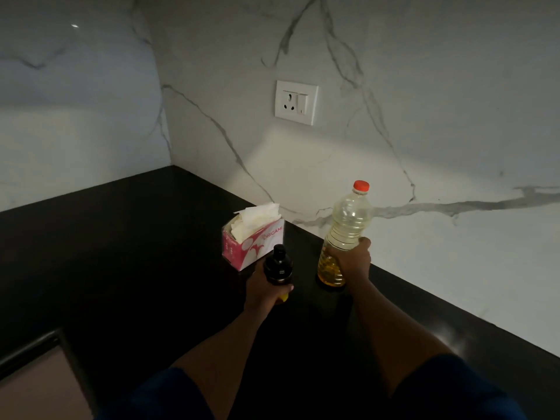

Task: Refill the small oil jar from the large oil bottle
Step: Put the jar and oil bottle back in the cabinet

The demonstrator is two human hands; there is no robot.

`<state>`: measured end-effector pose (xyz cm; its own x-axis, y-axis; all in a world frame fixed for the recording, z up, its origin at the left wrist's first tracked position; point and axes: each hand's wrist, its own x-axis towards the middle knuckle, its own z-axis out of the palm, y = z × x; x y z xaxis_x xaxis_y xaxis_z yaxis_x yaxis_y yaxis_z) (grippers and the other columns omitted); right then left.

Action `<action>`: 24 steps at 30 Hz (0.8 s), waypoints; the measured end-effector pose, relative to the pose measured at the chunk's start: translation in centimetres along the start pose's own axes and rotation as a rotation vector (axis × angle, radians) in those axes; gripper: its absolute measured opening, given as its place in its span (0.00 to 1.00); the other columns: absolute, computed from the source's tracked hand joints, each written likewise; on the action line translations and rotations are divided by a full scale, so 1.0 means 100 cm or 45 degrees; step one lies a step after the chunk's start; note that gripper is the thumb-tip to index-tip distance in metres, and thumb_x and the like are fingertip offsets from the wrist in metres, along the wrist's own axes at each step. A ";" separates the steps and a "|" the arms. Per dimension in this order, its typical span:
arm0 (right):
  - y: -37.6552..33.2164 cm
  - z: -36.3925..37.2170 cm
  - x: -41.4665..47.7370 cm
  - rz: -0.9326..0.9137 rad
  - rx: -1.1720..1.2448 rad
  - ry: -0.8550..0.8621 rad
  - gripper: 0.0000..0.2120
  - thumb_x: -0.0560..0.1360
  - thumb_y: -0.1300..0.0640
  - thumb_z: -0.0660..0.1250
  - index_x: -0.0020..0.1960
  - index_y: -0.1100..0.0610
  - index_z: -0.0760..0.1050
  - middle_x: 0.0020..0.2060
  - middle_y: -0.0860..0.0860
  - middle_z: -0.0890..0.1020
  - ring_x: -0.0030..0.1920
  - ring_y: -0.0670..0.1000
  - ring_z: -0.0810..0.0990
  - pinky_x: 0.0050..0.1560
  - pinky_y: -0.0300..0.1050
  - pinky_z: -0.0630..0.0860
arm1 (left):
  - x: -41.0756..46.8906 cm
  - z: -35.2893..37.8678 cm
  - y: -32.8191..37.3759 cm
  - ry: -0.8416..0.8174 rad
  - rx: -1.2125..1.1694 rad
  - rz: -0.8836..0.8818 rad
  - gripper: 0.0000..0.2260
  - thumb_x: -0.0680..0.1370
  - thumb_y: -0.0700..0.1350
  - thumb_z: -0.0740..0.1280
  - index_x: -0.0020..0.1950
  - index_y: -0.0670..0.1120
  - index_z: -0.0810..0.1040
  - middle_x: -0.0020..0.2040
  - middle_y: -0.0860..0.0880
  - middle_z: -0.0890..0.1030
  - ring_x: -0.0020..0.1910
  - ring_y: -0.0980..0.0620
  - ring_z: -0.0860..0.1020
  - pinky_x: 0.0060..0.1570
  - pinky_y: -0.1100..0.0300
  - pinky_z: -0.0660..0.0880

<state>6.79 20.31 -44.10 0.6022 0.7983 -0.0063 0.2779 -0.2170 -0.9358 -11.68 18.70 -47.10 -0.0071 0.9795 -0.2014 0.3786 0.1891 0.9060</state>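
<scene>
Head camera is showing a pink tissue box [253, 244] sitting just beyond the left hand [263, 291], which is curling its fingers around the small oil jar [278, 265] and holding it upright with its dark cap on. To that hand's right, the large oil bottle [345, 231] is standing upright and red-capped, with the right hand [353, 262] gripping its lower body over the black countertop [136, 253].

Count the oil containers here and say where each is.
2. The large bottle is upright on the right, gripped by the right hand; the small jar, left of it, is in the left hand.
</scene>
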 end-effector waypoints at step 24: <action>-0.174 -0.112 -0.253 -0.479 0.042 0.349 0.33 0.65 0.53 0.77 0.63 0.57 0.65 0.56 0.54 0.78 0.52 0.53 0.77 0.51 0.45 0.74 | -0.156 -0.152 0.138 -0.310 -0.137 0.632 0.27 0.65 0.44 0.76 0.62 0.50 0.71 0.52 0.52 0.77 0.50 0.52 0.74 0.48 0.59 0.70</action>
<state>-4.92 -2.37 -23.74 0.6411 0.6392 0.4248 0.4937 0.0802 -0.8659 -20.38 7.12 -25.82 0.3661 0.9109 0.1902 0.1857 -0.2718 0.9443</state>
